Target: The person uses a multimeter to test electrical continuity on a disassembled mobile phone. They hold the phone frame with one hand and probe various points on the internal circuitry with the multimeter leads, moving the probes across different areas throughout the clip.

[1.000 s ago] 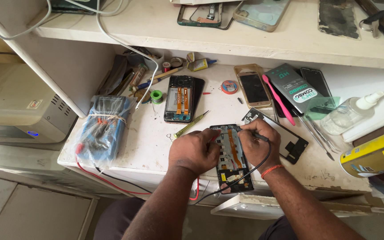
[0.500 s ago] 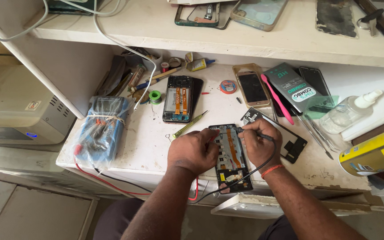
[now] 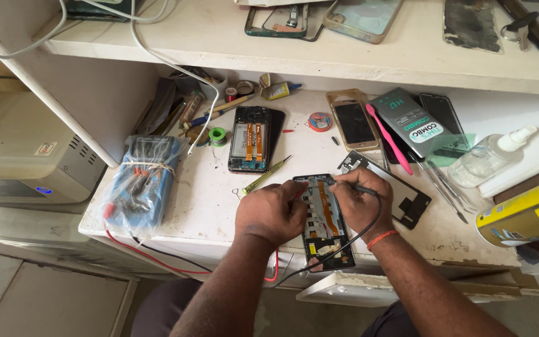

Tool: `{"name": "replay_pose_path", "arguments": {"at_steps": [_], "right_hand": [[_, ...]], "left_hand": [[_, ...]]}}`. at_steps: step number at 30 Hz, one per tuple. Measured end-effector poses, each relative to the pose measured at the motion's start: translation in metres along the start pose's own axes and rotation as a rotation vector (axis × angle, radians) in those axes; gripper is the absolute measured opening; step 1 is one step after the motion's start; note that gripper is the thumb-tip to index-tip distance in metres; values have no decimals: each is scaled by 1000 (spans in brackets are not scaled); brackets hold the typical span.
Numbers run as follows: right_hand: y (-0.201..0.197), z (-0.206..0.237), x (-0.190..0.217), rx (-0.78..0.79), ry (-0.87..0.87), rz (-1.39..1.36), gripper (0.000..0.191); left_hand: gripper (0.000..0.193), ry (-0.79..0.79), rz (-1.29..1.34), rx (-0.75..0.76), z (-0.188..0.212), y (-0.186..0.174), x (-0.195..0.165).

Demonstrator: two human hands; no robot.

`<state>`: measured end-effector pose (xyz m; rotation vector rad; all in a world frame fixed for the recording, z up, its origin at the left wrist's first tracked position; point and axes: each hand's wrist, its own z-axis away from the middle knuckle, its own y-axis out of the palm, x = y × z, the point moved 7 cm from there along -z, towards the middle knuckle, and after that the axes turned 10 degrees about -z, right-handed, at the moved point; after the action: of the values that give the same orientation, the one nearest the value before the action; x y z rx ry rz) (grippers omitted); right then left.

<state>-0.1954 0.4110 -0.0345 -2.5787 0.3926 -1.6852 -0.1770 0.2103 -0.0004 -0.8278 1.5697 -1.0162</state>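
Head view, 1 frame

- Opened phone (image 3: pixel 324 218): back off, orange flex ribbon running down its middle, lying flat near the front edge of the white worktop (image 3: pixel 207 200), between both hands
- Left hand (image 3: pixel 271 211): grip clenched over the phone's left edge, pinning it down
- Right hand (image 3: pixel 360 203): grip grasping a thin dark probe (image 3: pixel 352 186) with a black lead trailing off toward the front edge; tip set at the phone's upper end
- Step in hand, as judged: probing or working a point at the top of the exposed board; the next move calls for a steady tip and the left hand holding the phone from sliding
- Second opened phone (image 3: pixel 251 138): farther back, untouched
- Yellow-green screwdriver (image 3: pixel 264 175): just left of the hands
- Blue multimeter in clear bag (image 3: pixel 140 181): left side, red and black leads hanging off the edge
- Pink toothbrush (image 3: pixel 388 138), clear squeeze bottle (image 3: pixel 491 161), yellow spray can (image 3: pixel 522 215): right side
- Shelf (image 3: pixel 357 56) above: loose phone frames and screens
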Motion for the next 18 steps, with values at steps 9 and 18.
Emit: {"name": "replay_pose_path", "arguments": {"at_steps": [9,18], "right_hand": [[4,0,6,47,-9,24,8],[5,-1,10,28,-34,109,4]], "left_hand": [[39,-1,17,-9,0,-2,1],[41,-15,-30,48,-1,-4,0]]}}
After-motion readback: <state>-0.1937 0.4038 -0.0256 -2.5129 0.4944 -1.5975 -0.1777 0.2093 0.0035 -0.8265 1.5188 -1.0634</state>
